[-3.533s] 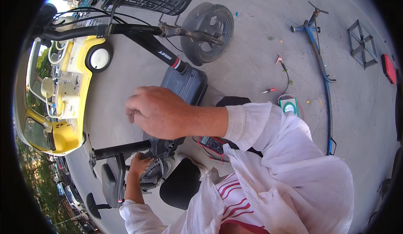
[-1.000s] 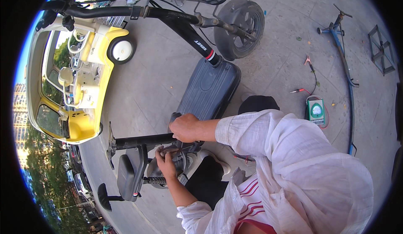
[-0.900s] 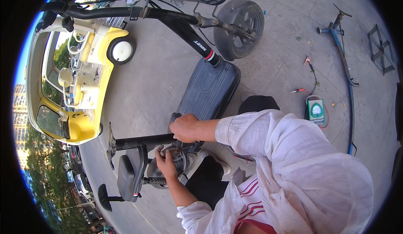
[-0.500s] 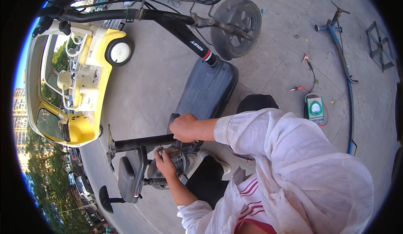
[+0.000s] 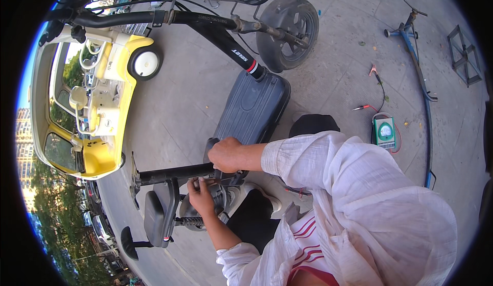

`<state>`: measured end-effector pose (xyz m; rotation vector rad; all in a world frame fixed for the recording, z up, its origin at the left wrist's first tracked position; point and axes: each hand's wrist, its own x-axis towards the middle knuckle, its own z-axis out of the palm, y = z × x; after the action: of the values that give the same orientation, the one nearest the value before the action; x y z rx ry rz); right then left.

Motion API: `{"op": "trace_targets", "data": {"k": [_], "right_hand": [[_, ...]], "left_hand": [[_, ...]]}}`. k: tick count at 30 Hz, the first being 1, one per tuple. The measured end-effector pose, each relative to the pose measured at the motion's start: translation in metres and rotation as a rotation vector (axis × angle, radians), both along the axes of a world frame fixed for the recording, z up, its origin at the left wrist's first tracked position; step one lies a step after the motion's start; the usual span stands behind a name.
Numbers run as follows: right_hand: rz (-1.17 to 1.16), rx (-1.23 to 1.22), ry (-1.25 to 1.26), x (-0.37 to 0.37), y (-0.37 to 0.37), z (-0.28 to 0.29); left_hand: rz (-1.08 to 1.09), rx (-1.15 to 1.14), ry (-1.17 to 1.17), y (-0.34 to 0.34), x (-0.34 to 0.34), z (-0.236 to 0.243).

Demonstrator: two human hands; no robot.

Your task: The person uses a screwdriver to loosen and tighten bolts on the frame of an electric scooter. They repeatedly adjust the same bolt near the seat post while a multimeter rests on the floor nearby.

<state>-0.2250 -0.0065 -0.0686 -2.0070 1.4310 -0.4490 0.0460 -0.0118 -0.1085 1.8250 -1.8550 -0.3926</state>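
Observation:
A black electric scooter stands across the view, its footboard [image 5: 251, 109] ahead of my hands and its seat post [image 5: 174, 174] lying to the left. My right hand [image 5: 226, 155] is closed in a fist at the rear end of the footboard; a dark piece shows beside its fingers, too hidden to name. Just below, my left hand [image 5: 202, 198] has its fingers bent together near the base of the seat post, above the rear wheel [image 5: 218, 201]. Whatever its fingertips hold is too small to make out.
A green meter [image 5: 385, 133] with red and black clip leads lies on the paving to the right. Beyond it are a blue metal stand [image 5: 421, 80] and a dark frame [image 5: 465, 55]. A yellow three-wheeled vehicle [image 5: 110, 116] is parked at left. The scooter's padded seat [image 5: 155, 218] is near my left hand.
My left hand's fingers have curled and shifted slightly up and left by the seat post base. My right hand stays in about the same place.

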Motion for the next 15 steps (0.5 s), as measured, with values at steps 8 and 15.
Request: {"op": "trace_targets", "data": {"k": [8, 15], "right_hand": [[0.026, -0.009, 0.033, 0.004, -0.003, -0.002], [0.017, 0.005, 0.047, 0.006, -0.002, -0.006]], "left_hand": [[-0.048, -0.117, -0.042, 0.001, 0.003, -0.008], [-0.084, 0.045, 0.184, 0.002, 0.0, -0.001]]}}
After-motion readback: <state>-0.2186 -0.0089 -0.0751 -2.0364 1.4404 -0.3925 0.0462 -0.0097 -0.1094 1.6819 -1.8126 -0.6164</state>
